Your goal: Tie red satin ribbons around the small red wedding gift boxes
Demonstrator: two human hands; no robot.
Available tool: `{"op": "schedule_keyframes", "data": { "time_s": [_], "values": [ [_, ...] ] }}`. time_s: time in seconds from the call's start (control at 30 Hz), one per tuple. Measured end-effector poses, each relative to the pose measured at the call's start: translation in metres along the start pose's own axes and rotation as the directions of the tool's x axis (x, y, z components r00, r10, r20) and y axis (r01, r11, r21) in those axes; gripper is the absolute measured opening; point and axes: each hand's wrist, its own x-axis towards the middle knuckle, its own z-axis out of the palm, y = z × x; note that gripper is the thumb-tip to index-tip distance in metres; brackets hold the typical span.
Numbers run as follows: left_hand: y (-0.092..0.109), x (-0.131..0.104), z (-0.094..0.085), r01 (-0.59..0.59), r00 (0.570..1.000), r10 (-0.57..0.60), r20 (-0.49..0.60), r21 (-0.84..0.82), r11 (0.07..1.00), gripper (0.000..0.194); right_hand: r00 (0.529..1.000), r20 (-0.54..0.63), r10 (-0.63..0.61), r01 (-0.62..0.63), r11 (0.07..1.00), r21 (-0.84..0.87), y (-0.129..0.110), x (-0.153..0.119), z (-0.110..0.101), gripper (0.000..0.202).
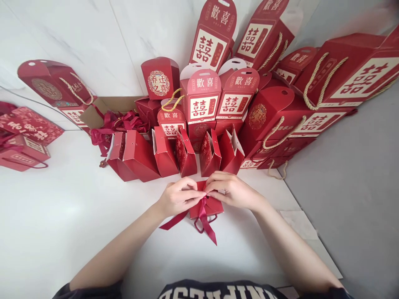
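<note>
A small red gift bag [215, 205] with a dark red cord handle is on the white table, right in front of me. Dark red satin ribbon [204, 220] lies across it, its two tails hanging toward me and to the left. My left hand [182, 196] pinches the ribbon near its middle from the left. From the right, my right hand [232, 191] also pinches the ribbon, its fingertips close to or touching those of the left. The exact shape of the ribbon between the fingertips is hidden.
Several red paper bags [140, 160] stand in a row just beyond my hands. Behind them are stacked red gift boxes [202, 99] and a cardboard box [109, 104] of ribbons. More red boxes [23, 149] lie at the far left. A grey surface [349, 195] borders the table's right side.
</note>
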Motion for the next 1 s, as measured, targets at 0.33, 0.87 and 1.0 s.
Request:
{"op": "schedule_keyframes", "data": {
  "time_s": [0.33, 0.87, 1.0],
  "values": [
    [-0.001, -0.002, 0.001, 0.023, 1.0, -0.023, 0.012, -0.041, 0.999, 0.021, 0.996, -0.063, 0.066, -0.071, 0.994, -0.089, -0.005, -0.004, 0.01, 0.014],
    [-0.002, -0.001, 0.0, 0.034, 0.999, -0.031, 0.041, -0.079, 0.996, 0.02, 0.997, -0.044, 0.056, -0.05, 0.99, 0.13, -0.011, -0.001, 0.002, 0.02],
    [-0.001, 0.002, -0.001, 0.007, 0.999, -0.004, 0.043, -0.083, 0.997, 0.02, 0.992, -0.073, 0.106, -0.082, 0.958, 0.275, -0.012, -0.006, -0.004, 0.022]
  ]
}}
